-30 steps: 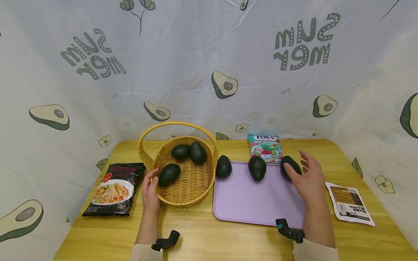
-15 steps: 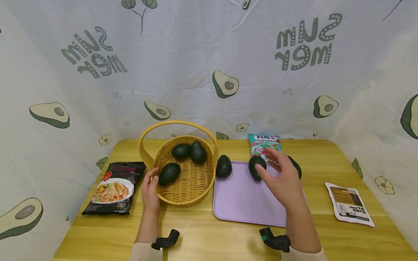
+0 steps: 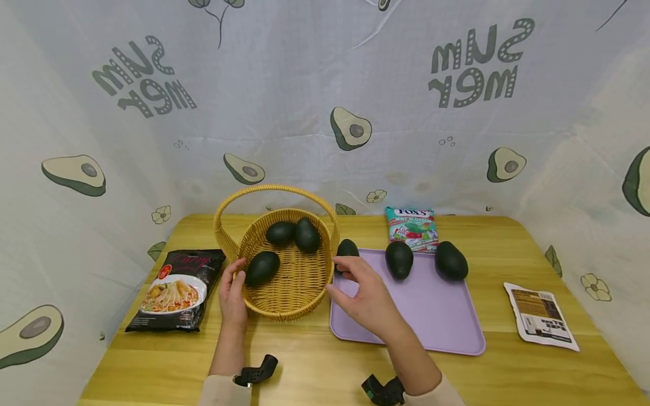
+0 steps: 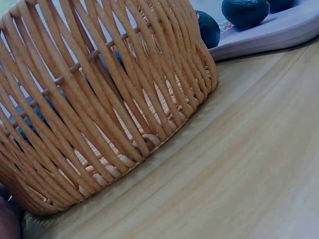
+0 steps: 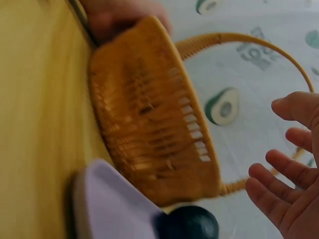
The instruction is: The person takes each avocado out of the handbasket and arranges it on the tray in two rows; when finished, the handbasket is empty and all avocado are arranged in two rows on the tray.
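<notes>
A yellow wicker basket [image 3: 284, 282] with a tall hoop handle holds three dark green avocados, one of them an avocado [image 3: 262, 269] by the left wall. My left hand [image 3: 233, 299] holds the basket's left rim beside the handle base; only a sliver of that hand [image 4: 9, 219] shows in the left wrist view. My right hand [image 3: 369, 296], fingers spread and bent with nothing between them, is over the tray's left part, fingertips near the basket's right rim. It partly hides an avocado [image 3: 347, 247]. Two more, a middle avocado [image 3: 399, 260] and a right avocado [image 3: 451, 261], sit along the tray's back.
A lilac tray [image 3: 437, 321] lies right of the basket on the wooden table [image 3: 304, 366]. A black noodle packet [image 3: 172, 293] lies left, a FOX'S candy bag [image 3: 412, 228] behind the tray, and a white-edged pouch [image 3: 541, 317] at right. A printed curtain [image 3: 284, 101] hangs behind.
My right hand has moved left, from the tray's right avocado past the middle one to beside the basket. The avocados keep their places, and my left hand stays at the basket rim.
</notes>
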Tool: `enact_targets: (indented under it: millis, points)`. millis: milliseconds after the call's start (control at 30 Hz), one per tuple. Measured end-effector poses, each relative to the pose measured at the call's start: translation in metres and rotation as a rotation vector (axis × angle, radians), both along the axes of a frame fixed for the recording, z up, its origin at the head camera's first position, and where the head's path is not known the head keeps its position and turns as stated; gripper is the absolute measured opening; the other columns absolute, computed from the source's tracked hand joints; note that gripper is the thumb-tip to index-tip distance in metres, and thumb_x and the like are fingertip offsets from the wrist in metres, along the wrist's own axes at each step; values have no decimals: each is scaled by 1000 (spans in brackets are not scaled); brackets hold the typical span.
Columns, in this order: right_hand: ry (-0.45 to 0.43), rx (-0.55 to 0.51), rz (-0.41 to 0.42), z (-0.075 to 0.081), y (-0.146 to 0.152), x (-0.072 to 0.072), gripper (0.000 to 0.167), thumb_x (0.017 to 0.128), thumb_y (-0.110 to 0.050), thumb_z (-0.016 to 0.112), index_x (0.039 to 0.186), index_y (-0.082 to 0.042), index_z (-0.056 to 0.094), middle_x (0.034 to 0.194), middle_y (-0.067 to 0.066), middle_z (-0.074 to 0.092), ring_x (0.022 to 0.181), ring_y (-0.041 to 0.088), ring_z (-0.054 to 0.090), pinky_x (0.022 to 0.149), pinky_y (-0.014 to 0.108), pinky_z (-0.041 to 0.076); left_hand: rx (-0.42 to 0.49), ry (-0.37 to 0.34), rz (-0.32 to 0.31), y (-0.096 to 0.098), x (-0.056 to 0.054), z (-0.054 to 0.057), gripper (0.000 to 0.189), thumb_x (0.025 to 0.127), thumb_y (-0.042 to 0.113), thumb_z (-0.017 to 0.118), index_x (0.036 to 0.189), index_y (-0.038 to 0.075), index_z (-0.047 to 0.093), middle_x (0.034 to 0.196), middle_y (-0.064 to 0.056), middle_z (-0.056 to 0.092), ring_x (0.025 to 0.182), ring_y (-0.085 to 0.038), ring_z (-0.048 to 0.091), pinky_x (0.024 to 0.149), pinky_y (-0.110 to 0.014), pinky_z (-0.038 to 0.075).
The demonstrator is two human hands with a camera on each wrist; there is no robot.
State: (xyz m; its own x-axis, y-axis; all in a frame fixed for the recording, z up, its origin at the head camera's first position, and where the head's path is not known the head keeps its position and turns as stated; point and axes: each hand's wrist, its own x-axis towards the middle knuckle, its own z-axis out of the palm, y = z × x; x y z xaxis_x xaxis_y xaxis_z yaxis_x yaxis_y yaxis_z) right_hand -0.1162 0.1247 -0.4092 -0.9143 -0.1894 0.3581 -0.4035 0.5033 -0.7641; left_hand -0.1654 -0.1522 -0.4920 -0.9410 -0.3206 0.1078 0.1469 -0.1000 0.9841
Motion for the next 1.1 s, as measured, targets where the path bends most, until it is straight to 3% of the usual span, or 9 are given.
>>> enact_targets:
  millis: [267, 467, 733, 1100]
  points:
    - [11, 67, 87, -7, -35, 1, 51, 90, -24, 79, 137, -21, 60, 131, -3, 63, 114, 14, 61, 95, 39, 55, 5, 7, 2, 0, 0, 2, 35, 107, 14, 44, 135, -1, 58, 139, 4, 58, 140, -9, 39, 119, -41, 23]
    - [-32, 114, 116, -6, -58, -10, 51, 92, -29, 76, 140, -18, 60, 137, -1, 61, 125, 18, 61, 101, 41, 53, 0, 2, 1, 0, 0, 2, 37, 107, 15, 43, 137, -2, 56, 140, 3, 57, 139, -6, 39, 118, -38, 25]
    - [-114, 154, 155, -1, -95, -41, 53, 94, -32, 73, 143, -15, 57, 142, 5, 59, 128, 25, 59, 105, 46, 51, 1, 13, 12, -1, -1, 1, 37, 106, 12, 43, 136, -4, 56, 136, 3, 60, 135, -4, 42, 114, -31, 28]
    - [-296, 272, 127, -12, -124, -82, 67, 94, -37, 71, 152, -15, 46, 154, 15, 45, 139, 32, 51, 112, 51, 45, 5, 7, 8, 0, -3, -1, 37, 106, 11, 43, 138, -1, 56, 144, -6, 56, 136, -6, 41, 114, -32, 27]
